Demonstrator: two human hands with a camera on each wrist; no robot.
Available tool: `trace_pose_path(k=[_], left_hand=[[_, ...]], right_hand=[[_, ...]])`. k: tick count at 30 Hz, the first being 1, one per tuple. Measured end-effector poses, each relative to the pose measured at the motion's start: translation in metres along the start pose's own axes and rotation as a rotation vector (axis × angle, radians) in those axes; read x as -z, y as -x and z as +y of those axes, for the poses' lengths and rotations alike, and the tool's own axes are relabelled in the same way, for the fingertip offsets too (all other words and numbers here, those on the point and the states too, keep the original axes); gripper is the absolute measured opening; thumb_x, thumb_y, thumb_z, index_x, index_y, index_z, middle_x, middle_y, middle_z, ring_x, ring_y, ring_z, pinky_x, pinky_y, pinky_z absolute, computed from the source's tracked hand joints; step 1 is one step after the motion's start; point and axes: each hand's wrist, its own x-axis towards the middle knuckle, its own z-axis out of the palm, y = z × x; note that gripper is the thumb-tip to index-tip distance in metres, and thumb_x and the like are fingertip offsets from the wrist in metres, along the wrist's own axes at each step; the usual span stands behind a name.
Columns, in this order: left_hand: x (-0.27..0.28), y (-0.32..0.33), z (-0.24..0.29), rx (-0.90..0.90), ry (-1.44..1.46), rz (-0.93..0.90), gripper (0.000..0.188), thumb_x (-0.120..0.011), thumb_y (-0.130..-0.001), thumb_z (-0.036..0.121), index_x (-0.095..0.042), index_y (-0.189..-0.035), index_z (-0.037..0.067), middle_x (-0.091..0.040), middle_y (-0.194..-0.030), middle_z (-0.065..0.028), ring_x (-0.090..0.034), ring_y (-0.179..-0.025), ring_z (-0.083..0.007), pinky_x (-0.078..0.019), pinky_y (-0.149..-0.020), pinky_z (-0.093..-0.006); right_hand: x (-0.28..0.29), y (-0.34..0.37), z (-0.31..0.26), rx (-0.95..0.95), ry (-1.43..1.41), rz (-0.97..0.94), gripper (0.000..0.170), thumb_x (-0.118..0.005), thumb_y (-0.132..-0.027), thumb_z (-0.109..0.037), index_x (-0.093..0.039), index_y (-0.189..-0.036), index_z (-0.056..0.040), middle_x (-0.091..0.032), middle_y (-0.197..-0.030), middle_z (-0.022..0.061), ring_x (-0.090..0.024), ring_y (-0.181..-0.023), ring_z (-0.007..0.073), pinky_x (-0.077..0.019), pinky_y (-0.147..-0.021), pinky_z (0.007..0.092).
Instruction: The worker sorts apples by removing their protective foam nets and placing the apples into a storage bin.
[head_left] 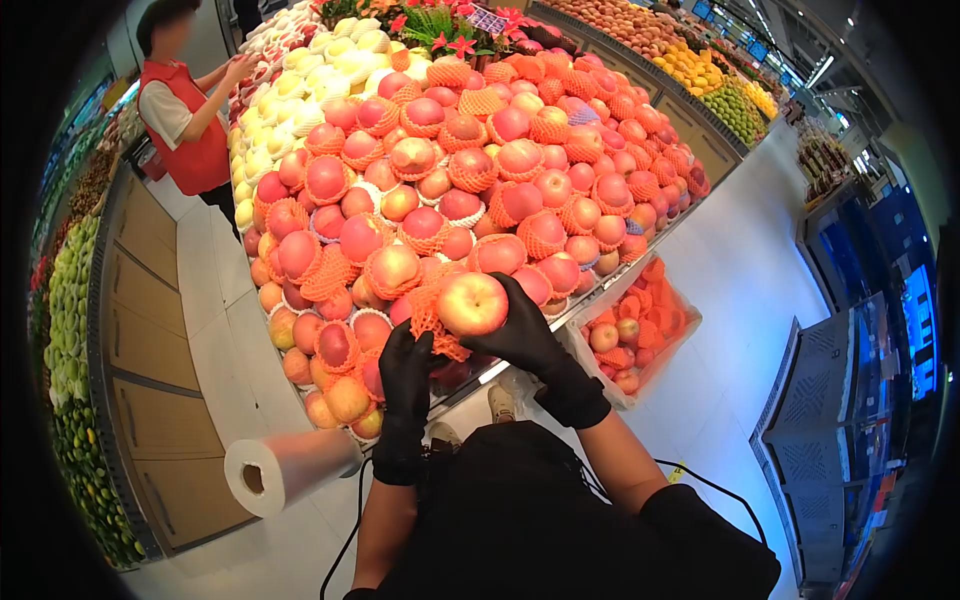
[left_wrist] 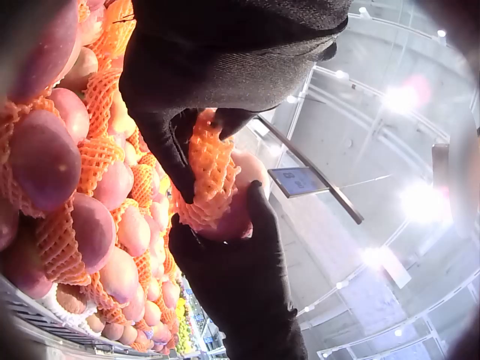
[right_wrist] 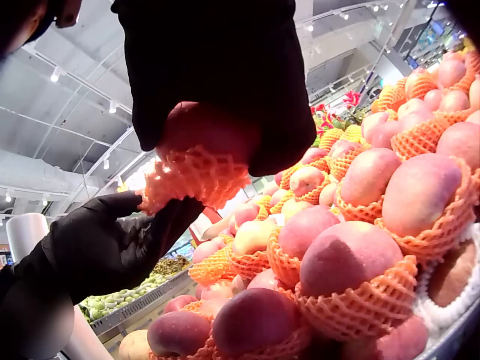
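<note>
A red and yellow apple [head_left: 473, 304] is held in front of the body, above the near edge of the fruit heap. My right hand [head_left: 530, 335], in a black glove, grips it from the right side. An orange foam net [head_left: 428, 312] hugs the apple's left and lower part. In the left wrist view, my left hand [left_wrist: 225, 82], also gloved in black, pinches the foam net [left_wrist: 210, 165] with fingers and thumb. The right wrist view shows the net [right_wrist: 195, 180] round the apple's lower end, with the bare skin of the apple [right_wrist: 206, 135] in the right palm.
A large heap of apples [head_left: 395, 200], many in foam nets, fills the stand ahead. A plastic bag roll [head_left: 310, 465] stands at the near left corner. Right of the stand, a lined crate [head_left: 655, 350] holds apples and nets. A person in a red vest [head_left: 185, 125] stands back left.
</note>
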Motion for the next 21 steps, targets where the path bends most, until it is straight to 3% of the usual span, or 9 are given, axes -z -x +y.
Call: trace_pose_path(k=[7, 8, 13, 16, 19, 21], left_hand=[[0.004, 0.003, -0.009, 0.021, -0.03, 0.006, 0.03, -0.054, -0.095, 0.009, -0.052, -0.122, -0.003, -0.062, -0.108, -0.0099, -0.064, -0.094, -0.0183, -0.0574, -0.075, -0.0314], [0.008, 0.002, -0.014, -0.098, -0.173, -0.034, 0.028, -0.053, -0.094, 0.007, -0.052, -0.121, -0.003, -0.062, -0.108, -0.0093, -0.064, -0.095, -0.0184, -0.0557, -0.078, -0.0311], [-0.005, -0.001, -0.013, -0.034, -0.076, -0.022, 0.027, -0.05, -0.092, 0.004, -0.054, -0.118, -0.003, -0.061, -0.107, -0.0086, -0.062, -0.097, -0.0189, -0.0538, -0.08, -0.0313], [-0.007, -0.004, -0.023, -0.105, -0.161, -0.033, 0.026, -0.049, -0.092, 0.005, -0.055, -0.116, -0.003, -0.061, -0.107, -0.0087, -0.062, -0.097, -0.0191, -0.0536, -0.079, -0.0313], [-0.016, -0.007, -0.026, -0.181, -0.386, -0.051, 0.025, -0.049, -0.092, 0.007, -0.056, -0.114, -0.002, -0.061, -0.109, -0.0102, -0.061, -0.097, -0.0201, -0.0533, -0.08, -0.0315], [-0.026, -0.007, -0.031, -0.171, -0.38, -0.05, 0.024, -0.05, -0.09, 0.006, -0.058, -0.111, -0.002, -0.061, -0.107, -0.0111, -0.061, -0.096, -0.022, -0.0526, -0.08, -0.0325]], right_hand=[[0.032, 0.014, 0.031, 0.062, 0.003, 0.21, 0.093, -0.089, -0.061, -0.023, -0.038, -0.136, -0.001, -0.049, -0.128, 0.0147, -0.05, -0.121, 0.025, -0.0427, -0.102, 0.0389], [0.038, 0.017, 0.03, 0.079, 0.029, 0.232, 0.093, -0.088, -0.063, -0.02, -0.037, -0.138, -0.0009, -0.049, -0.131, 0.0145, -0.049, -0.123, 0.0245, -0.0423, -0.103, 0.0385], [0.064, 0.026, 0.039, -0.059, -0.408, 0.252, 0.078, -0.073, -0.079, -0.018, -0.033, -0.144, -0.0013, -0.046, -0.137, 0.0123, -0.047, -0.127, 0.0231, -0.0412, -0.105, 0.0378], [0.09, 0.033, 0.056, -0.046, -0.795, 0.136, 0.074, -0.066, -0.086, -0.039, -0.035, -0.142, -0.0023, -0.048, -0.133, 0.0145, -0.053, -0.119, 0.0284, -0.0477, -0.099, 0.041], [0.112, 0.036, 0.067, -0.165, -1.082, 0.307, 0.053, -0.055, -0.095, -0.028, -0.041, -0.136, 0.0019, -0.055, -0.124, 0.0155, -0.062, -0.104, 0.0279, -0.0543, -0.086, 0.041], [0.124, 0.043, 0.051, 0.008, -0.318, 0.46, 0.041, -0.067, -0.083, -0.008, -0.05, -0.119, 0.0, -0.062, -0.108, 0.0095, -0.063, -0.095, 0.0218, -0.0535, -0.081, 0.0356]])
